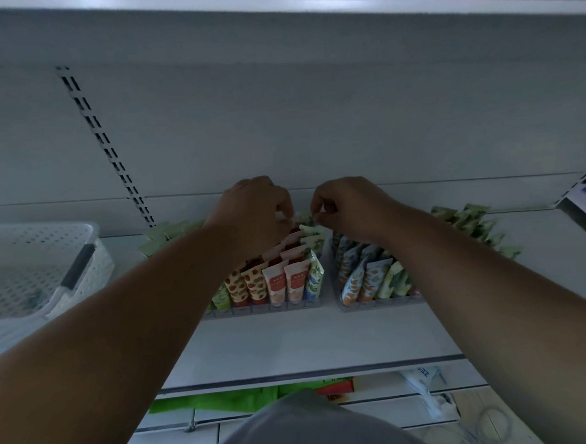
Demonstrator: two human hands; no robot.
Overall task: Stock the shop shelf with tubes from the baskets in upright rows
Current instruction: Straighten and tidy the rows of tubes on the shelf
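Note:
Colourful tubes stand upright in rows in two clear trays on the white shelf (292, 338): a left tray (266, 311) with strawberry, peach and green tubes (275, 284), and a right tray (375, 306) with blue and orange tubes (363, 279). My left hand (256, 213) reaches over the back of the left tray, fingers curled at the top of a back-row tube. My right hand (349, 208) pinches the top of a green-patterned tube (311, 232) at the back of the rightmost row. Whether the left hand grips a tube is hidden.
A white perforated basket (40, 271) sits on the shelf at the left. Pale green packets lean against the back wall behind the trays, on the left (162, 235) and on the right (470, 223). Another shelf hangs overhead (305, 1). Green goods lie on the shelf below (227, 399).

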